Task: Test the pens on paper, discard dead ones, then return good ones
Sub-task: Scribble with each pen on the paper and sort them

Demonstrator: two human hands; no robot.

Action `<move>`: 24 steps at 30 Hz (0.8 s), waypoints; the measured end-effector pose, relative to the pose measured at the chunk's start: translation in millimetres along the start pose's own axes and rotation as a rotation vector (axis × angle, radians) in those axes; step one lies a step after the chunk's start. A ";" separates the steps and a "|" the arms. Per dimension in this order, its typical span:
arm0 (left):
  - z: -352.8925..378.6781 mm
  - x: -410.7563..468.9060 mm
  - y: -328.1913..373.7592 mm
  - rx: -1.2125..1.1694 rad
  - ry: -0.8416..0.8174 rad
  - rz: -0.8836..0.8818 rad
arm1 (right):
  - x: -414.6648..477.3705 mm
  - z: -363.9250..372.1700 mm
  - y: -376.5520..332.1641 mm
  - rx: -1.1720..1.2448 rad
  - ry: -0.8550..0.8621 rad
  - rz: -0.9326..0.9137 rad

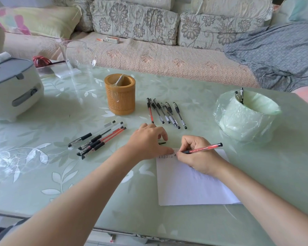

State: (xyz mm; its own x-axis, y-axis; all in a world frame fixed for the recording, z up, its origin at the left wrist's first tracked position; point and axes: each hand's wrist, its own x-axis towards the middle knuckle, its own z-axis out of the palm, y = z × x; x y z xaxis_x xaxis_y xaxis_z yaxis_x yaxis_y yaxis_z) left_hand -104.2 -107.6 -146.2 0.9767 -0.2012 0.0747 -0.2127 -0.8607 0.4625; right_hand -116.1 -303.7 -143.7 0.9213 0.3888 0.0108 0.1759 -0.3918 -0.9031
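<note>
My right hand [196, 154] grips a red pen [204, 148] with its tip on the top edge of a white paper sheet [187, 185], beside a row of small ink marks [165, 156]. My left hand [149, 142] presses flat on the paper's top left corner. A black pen cap [161, 143] lies just beyond its fingers. Several capped pens [165, 112] lie in a row behind my hands. Another group of pens [98, 138], black and red, lies to the left. A brown woven pen holder [120, 95] stands behind them.
A small bin lined with a green bag [245, 116] stands at the right with two pens [239, 96] inside. A grey-lidded appliance [11, 89] sits at the left, a clear glass pitcher [76, 55] behind it. A sofa [149, 50] runs along the table's far side.
</note>
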 end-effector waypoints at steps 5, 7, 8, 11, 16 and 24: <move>0.4 -1.0 0.0 -0.008 -0.004 -0.004 | -0.8 0.3 0.4 -0.048 0.003 -0.007; 1.1 -0.6 -0.2 -0.008 -0.002 -0.006 | -0.9 0.3 0.4 -0.063 0.001 -0.004; 1.3 -0.1 -0.2 -0.009 -0.002 -0.007 | -0.8 0.3 0.4 -0.066 0.000 -0.003; 1.9 0.8 0.0 -0.010 0.001 -0.009 | -1.2 0.0 0.5 -0.084 0.002 -0.014; 1.8 0.2 -0.3 -0.010 0.000 -0.007 | -1.5 -0.5 0.9 -0.098 0.010 -0.025; 1.7 -0.5 -0.1 -0.005 0.000 -0.011 | -1.7 0.9 4.4 -0.100 0.028 -0.041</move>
State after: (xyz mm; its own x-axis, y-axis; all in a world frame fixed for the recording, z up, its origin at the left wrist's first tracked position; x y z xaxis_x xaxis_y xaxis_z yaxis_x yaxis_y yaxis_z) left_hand -104.7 -108.2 -147.8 0.9790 -0.1918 0.0698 -0.2019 -0.8603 0.4680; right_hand -117.2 -305.3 -148.1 0.9217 0.3831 0.0607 0.2465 -0.4576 -0.8543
